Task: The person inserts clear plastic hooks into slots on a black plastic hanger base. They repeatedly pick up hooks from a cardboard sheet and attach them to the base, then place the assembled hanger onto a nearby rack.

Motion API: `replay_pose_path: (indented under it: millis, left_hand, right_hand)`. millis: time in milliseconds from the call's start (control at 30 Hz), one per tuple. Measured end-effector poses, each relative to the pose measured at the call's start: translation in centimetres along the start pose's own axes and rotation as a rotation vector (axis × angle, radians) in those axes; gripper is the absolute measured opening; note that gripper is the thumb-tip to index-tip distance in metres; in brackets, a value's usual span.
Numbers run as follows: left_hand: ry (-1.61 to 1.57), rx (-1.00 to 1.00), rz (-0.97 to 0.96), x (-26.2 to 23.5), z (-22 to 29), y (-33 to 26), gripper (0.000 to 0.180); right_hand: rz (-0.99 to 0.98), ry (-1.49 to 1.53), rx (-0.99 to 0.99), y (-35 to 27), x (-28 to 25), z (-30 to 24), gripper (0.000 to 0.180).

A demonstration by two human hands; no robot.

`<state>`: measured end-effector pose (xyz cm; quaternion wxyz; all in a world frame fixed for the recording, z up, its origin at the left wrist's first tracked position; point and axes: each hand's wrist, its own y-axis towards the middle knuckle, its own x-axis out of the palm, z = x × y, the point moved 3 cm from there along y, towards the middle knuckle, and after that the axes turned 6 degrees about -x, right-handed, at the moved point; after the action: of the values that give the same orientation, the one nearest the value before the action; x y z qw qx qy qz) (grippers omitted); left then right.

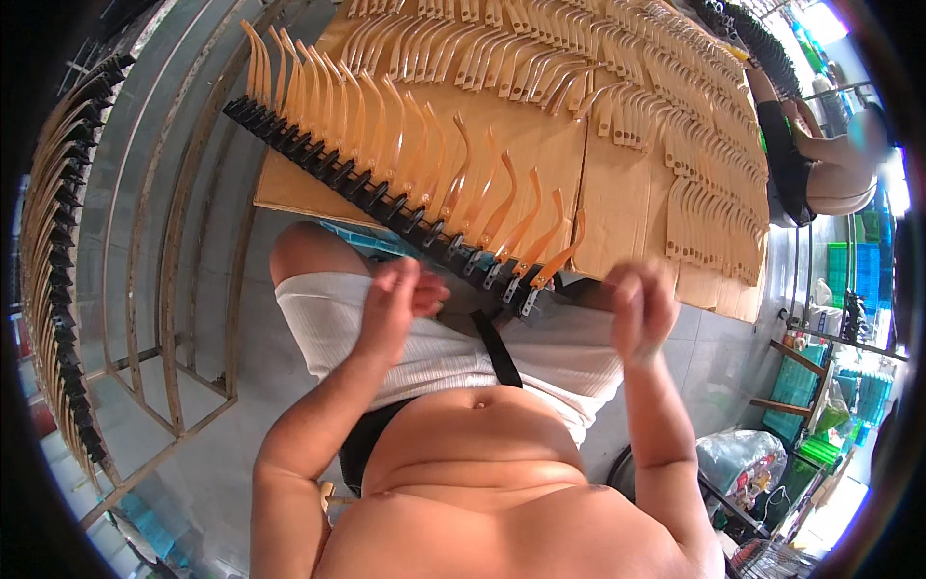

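Note:
A long black clip rack [386,209] slants from the far left down toward my lap. Amber, see-through eyeglass temples [396,125] stand upright along it, held at their lower ends. My left hand [400,294] hovers over my left thigh, just short of the rack; its fingers are bent and smeared by motion. Off the rack's near right end is my right hand [640,304], by the table edge. Its blurred fingers are curled together, and whatever they hold, if anything, is hidden. Both hands look apart from the rack.
Several rows of loose temples [714,227] lie on the cardboard-covered table [617,188]. Metal frames [174,289] and another loaded rack [63,261] stand at the left. At the right are a person [830,174], a wooden-framed shelf [796,376] and a clear plastic bag [741,463].

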<state>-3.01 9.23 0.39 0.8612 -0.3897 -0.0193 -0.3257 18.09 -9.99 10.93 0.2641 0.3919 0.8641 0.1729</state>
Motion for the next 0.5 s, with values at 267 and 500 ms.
replay_pose_path:
  millis: [267,500]
  left_hand:
    - [-0.147,0.023,0.039,-2.4,3.5,1.9,0.056]
    - [-0.198,0.048,0.068,-1.8,3.8,1.9,0.052]
  right_hand:
    - [-0.048,0.942,0.930,-11.3,7.7,3.9,0.050]
    - [0.110,1.056,0.994,-12.3,2.8,6.1,0.017]
